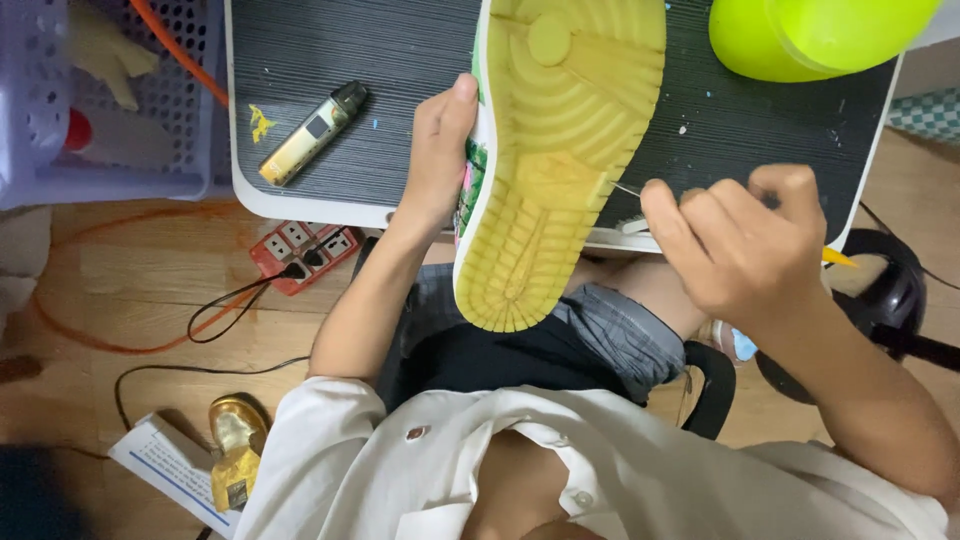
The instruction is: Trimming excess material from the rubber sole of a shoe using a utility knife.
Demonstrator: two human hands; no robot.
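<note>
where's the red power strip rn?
Head view, left of centre: the red power strip lies on the wooden floor just below the table edge, left of the left hand.

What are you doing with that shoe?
A person sits at a small dark table holding a sneaker upside down, its yellow sole facing up. The left hand grips the shoe's side to steady it. The right hand pinches a thin needle-like tool with its tip at the edge of the sole. A small gold and black device lies on the table, and a red power strip sits on the wooden floor below.
</note>
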